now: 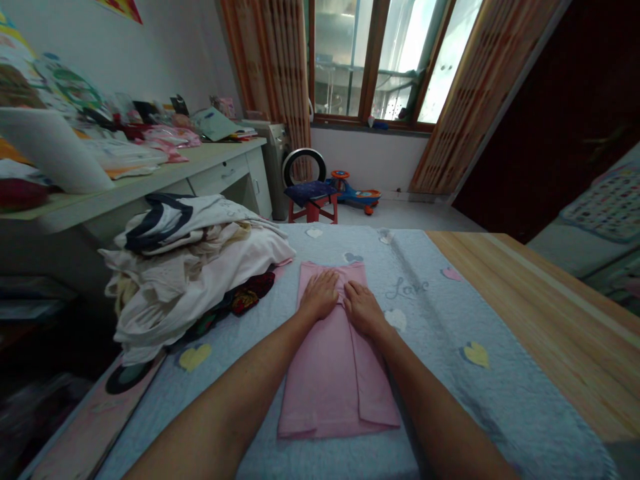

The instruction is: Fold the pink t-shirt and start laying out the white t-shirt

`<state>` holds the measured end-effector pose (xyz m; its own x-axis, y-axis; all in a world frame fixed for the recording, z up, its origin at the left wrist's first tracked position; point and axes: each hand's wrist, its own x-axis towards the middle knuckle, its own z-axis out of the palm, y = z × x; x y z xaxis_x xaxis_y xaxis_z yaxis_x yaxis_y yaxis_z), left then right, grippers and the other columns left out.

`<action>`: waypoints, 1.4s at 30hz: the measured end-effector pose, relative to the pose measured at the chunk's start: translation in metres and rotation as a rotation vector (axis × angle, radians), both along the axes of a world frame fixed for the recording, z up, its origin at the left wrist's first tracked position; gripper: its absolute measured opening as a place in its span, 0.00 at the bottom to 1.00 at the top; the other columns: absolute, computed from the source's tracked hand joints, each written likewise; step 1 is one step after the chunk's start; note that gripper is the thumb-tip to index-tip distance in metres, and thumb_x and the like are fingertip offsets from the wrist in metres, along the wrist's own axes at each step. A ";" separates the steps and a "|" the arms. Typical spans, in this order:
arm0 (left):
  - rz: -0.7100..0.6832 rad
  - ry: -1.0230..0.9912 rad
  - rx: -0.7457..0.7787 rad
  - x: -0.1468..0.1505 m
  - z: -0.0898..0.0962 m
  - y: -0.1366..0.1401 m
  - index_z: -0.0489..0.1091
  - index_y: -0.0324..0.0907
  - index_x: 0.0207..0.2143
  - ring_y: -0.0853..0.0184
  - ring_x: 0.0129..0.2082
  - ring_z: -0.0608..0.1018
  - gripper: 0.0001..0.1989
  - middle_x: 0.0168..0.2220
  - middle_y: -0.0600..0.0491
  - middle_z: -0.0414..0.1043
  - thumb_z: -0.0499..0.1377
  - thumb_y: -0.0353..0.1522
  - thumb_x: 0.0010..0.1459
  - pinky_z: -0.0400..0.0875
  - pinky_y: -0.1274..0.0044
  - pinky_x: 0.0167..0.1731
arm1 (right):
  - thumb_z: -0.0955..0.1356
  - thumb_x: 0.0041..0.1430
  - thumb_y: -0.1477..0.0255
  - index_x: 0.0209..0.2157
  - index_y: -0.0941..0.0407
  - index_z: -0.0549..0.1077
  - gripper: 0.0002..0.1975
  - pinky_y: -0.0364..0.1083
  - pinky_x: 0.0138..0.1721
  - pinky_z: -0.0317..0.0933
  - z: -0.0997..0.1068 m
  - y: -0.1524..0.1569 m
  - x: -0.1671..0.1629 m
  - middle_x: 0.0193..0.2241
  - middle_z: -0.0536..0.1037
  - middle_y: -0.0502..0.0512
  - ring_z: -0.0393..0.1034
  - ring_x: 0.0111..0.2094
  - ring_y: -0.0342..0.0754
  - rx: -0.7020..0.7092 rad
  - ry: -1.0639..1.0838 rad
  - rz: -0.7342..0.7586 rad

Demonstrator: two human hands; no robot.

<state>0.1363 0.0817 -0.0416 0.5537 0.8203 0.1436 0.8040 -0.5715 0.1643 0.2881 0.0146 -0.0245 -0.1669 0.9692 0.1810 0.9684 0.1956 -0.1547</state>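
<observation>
A pink shirt [325, 380] lies on the light blue quilted cloth, its long sides folded inward into a narrow strip. My left hand [321, 295] rests flat on the upper part of the shirt, fingers stretched out. Beside it, my right hand [364, 308] has its fingers bent and closed on the fabric near the folded edge. The cloth is slightly wrinkled between the two hands. The shirt's lower hem points toward me, and its right flap overlaps the middle.
A heap of crumpled clothes [200, 267] lies at the left of the quilted cloth [430, 373]. Bare wooden surface [545, 313] shows on the right. Beyond are a cluttered desk [210, 163], a red stool [313, 208] and a blue ride-on toy [355, 195].
</observation>
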 end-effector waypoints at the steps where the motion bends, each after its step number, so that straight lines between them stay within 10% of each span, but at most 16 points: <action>1: 0.002 -0.007 -0.005 0.000 -0.001 0.001 0.54 0.40 0.67 0.61 0.69 0.53 0.28 0.69 0.47 0.52 0.45 0.31 0.65 0.47 0.60 0.67 | 0.58 0.69 0.69 0.62 0.63 0.63 0.23 0.48 0.64 0.47 -0.001 -0.001 0.001 0.62 0.65 0.64 0.57 0.62 0.52 -0.004 0.003 0.003; 16: -0.018 -0.053 -0.095 -0.003 0.011 -0.001 0.57 0.45 0.65 0.59 0.69 0.54 0.28 0.69 0.48 0.54 0.50 0.41 0.64 0.46 0.59 0.67 | 0.61 0.65 0.55 0.65 0.66 0.58 0.36 0.55 0.66 0.44 -0.005 -0.004 0.004 0.66 0.58 0.70 0.50 0.67 0.57 -0.057 0.044 0.040; 24: -0.018 -0.029 -0.026 -0.002 0.004 0.000 0.58 0.45 0.64 0.57 0.69 0.54 0.29 0.69 0.48 0.53 0.52 0.40 0.62 0.47 0.60 0.66 | 0.57 0.68 0.66 0.65 0.63 0.59 0.27 0.54 0.65 0.45 -0.004 -0.005 0.009 0.66 0.58 0.66 0.49 0.68 0.53 -0.072 -0.001 -0.018; 42: -0.009 -0.026 0.024 0.000 0.004 -0.002 0.58 0.44 0.63 0.57 0.68 0.56 0.28 0.68 0.46 0.55 0.52 0.40 0.62 0.50 0.60 0.65 | 0.57 0.69 0.59 0.65 0.57 0.59 0.28 0.63 0.65 0.38 -0.002 -0.015 0.011 0.68 0.56 0.65 0.46 0.69 0.56 -0.086 -0.041 -0.086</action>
<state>0.1358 0.0799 -0.0374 0.5571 0.8112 0.1777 0.7944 -0.5829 0.1707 0.2992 -0.0001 -0.0261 -0.0883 0.9919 0.0911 0.9869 0.0995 -0.1271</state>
